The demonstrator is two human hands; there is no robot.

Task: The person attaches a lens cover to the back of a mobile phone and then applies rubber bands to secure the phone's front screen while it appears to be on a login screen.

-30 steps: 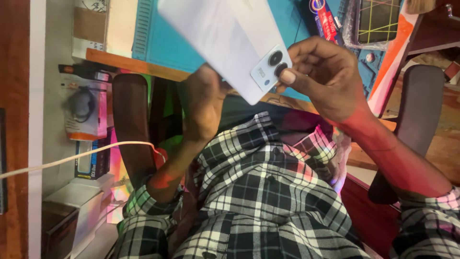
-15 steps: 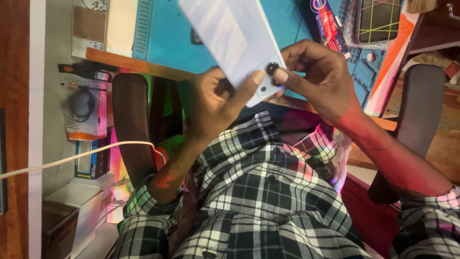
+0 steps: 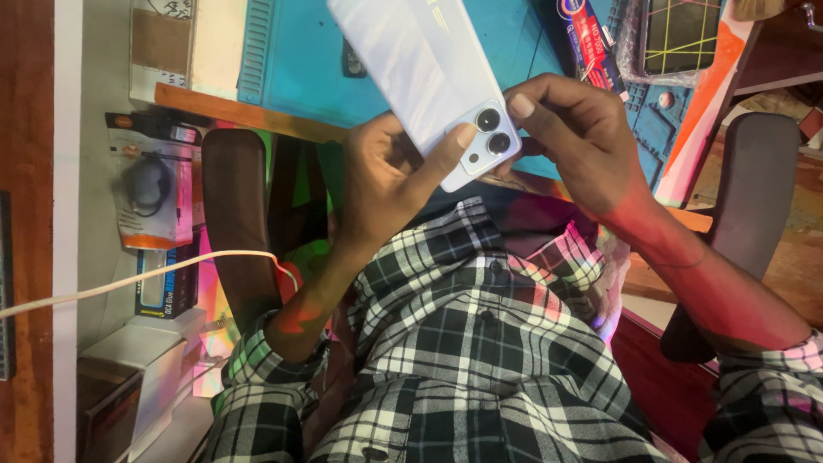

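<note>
Head view: I hold phone (image 3: pixel 429 77) back-up over blue mat (image 3: pixel 291 69), above my lap. My left hand (image 3: pixel 386 171) grips lower edge, thumb pressed by camera block. My right hand (image 3: pixel 574 137) pinches camera corner, fingers curled together. Step looks like inspecting the back; next move needs firm grip. Nearby: chair arm (image 3: pixel 236 214), white cable (image 3: pixel 146 279), boxed tool (image 3: pixel 587 39). Nothing blocks.
</note>
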